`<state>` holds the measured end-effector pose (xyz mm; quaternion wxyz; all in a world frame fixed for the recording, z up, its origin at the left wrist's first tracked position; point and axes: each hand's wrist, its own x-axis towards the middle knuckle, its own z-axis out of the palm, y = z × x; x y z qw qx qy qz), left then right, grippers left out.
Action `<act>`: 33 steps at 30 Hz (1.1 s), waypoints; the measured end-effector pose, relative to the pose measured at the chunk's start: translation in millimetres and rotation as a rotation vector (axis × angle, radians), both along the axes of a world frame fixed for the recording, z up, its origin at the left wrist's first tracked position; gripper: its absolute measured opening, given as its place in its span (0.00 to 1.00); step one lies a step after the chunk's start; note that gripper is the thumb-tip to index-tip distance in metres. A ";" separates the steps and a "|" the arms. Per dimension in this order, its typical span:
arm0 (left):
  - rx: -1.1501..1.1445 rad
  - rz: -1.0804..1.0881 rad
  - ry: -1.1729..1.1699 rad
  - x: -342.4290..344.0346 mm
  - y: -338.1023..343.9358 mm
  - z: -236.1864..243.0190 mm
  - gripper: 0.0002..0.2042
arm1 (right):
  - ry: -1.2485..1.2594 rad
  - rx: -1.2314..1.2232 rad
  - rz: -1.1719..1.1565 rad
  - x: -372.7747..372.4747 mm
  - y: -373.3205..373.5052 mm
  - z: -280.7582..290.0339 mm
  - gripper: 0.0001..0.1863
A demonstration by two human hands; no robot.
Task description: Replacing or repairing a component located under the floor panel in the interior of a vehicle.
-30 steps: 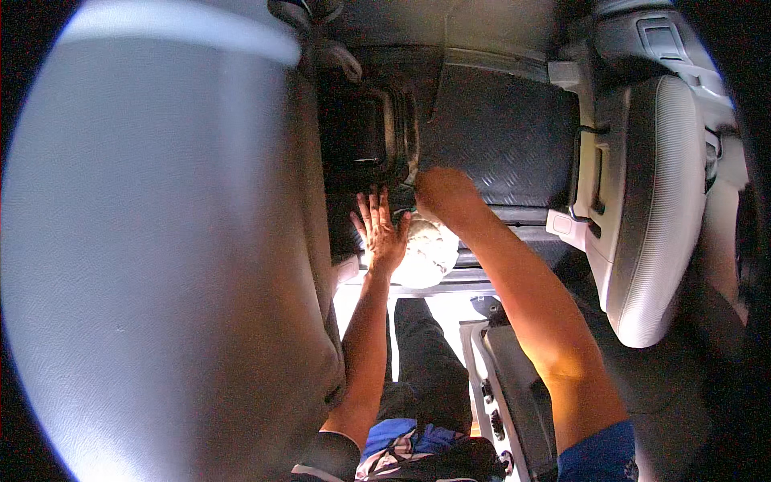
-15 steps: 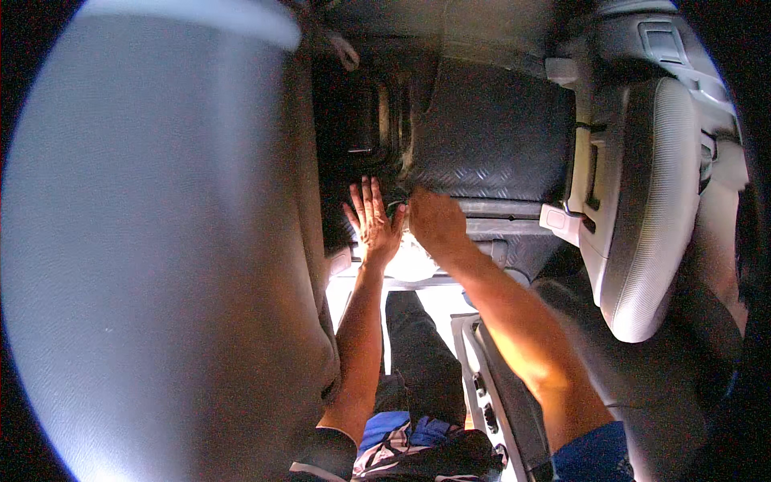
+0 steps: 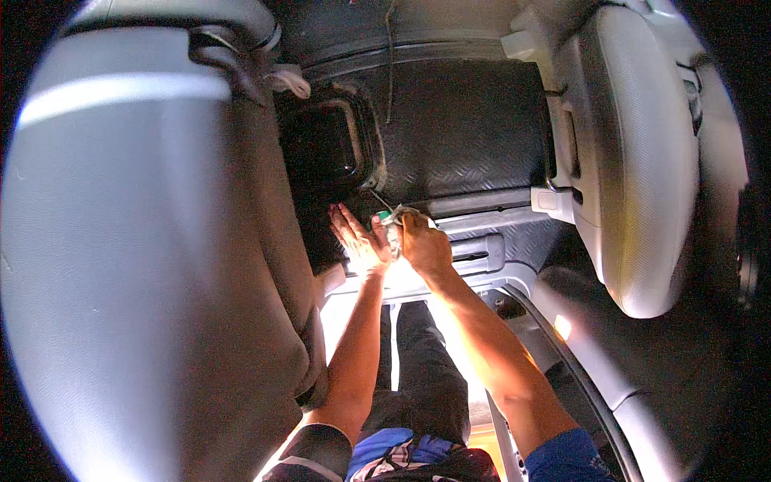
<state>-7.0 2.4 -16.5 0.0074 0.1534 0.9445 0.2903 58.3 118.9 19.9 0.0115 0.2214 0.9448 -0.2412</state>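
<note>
Your right hand (image 3: pixel 427 251) curls its fingers closed on a pale crumpled bundle (image 3: pixel 394 239), which sits between your hands near the bright door sill, with a small green piece (image 3: pixel 384 215) showing at its upper edge. Your left hand (image 3: pixel 369 253) lies just beside it, fingers straight and close together (its thumb angled toward the bundle). Beyond are a black floor mat (image 3: pixel 466 120) with a raised tread pattern and a rounded rectangular recess (image 3: pixel 355 132). Your blue right sleeve (image 3: pixel 562 459) carries a small pale mark. Compared with a second ago, your right hand is nearer the sill and your left fingers are less spread.
</note>
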 end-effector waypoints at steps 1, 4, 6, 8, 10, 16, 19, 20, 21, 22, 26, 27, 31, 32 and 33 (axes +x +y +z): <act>-0.033 0.020 0.039 -0.6 -3.2 0.3 0.38 | -0.137 -0.018 0.027 -0.5 -2.4 5.6 0.21; -0.053 0.023 0.120 1.8 -3.8 2.1 0.37 | -0.069 0.071 -0.014 -2.1 -6.4 13.1 0.20; -0.046 0.031 0.106 4.3 -0.2 4.0 0.36 | -0.116 0.096 -0.021 -1.9 -4.5 12.8 0.21; 0.008 0.026 0.121 7.3 4.9 6.5 0.34 | -0.130 0.014 -0.014 0.3 -2.1 11.2 0.23; 0.087 -0.004 0.096 9.8 8.5 4.6 0.33 | -0.026 -0.012 -0.038 5.6 -1.3 2.1 0.23; 0.297 -0.038 0.077 22.9 15.2 18.7 0.29 | -0.047 -0.133 -0.056 15.9 -6.3 0.4 0.24; 0.123 0.070 0.036 5.8 16.1 27.8 0.25 | 0.195 0.034 -0.056 17.9 -8.6 -6.6 0.22; 0.130 0.068 0.040 -3.8 23.6 28.1 0.25 | 0.200 0.041 -0.058 21.2 -6.8 -11.1 0.22; 0.053 0.051 0.085 -15.9 31.0 28.2 0.25 | 0.198 0.087 -0.055 23.7 -6.5 -16.3 0.22; -0.036 0.040 0.137 -32.1 32.3 28.2 0.25 | 0.203 0.120 -0.049 17.4 -10.1 -14.0 0.21; -0.192 0.040 -0.270 -77.2 77.7 33.1 0.26 | 0.207 0.324 -0.006 23.8 -7.8 -24.5 0.17; -0.194 0.040 -0.260 -84.4 80.2 32.8 0.26 | 0.288 0.362 -0.010 21.7 -8.1 -23.3 0.16; -0.277 -0.103 -0.277 -124.5 65.7 35.4 0.26 | 0.144 0.154 -0.012 17.0 -21.0 -12.6 0.19; -0.284 -0.104 -0.261 -133.1 58.0 36.3 0.26 | 0.160 0.148 -0.018 12.6 -23.5 -9.0 0.19; -0.281 -0.098 -0.392 -126.1 67.5 38.2 0.24 | 0.199 0.211 -0.022 22.1 -15.8 -16.8 0.19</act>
